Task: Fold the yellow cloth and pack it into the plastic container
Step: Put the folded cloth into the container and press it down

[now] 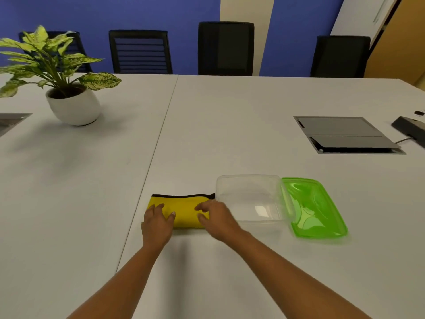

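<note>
Both your left hand (157, 223) and right hand (218, 219) lie flat, fingers spread, on the folded yellow cloth (184, 209). Soft, light, floppy: pinch both ends. Plastic container (250, 180) sits open just beyond your right hand.

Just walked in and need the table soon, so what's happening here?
A person is folding a yellow cloth on the white table, the left hand and right hand both flat on it. The clear plastic container sits open and empty beside it, its green lid off to the right. Packing hasn't started.
</note>
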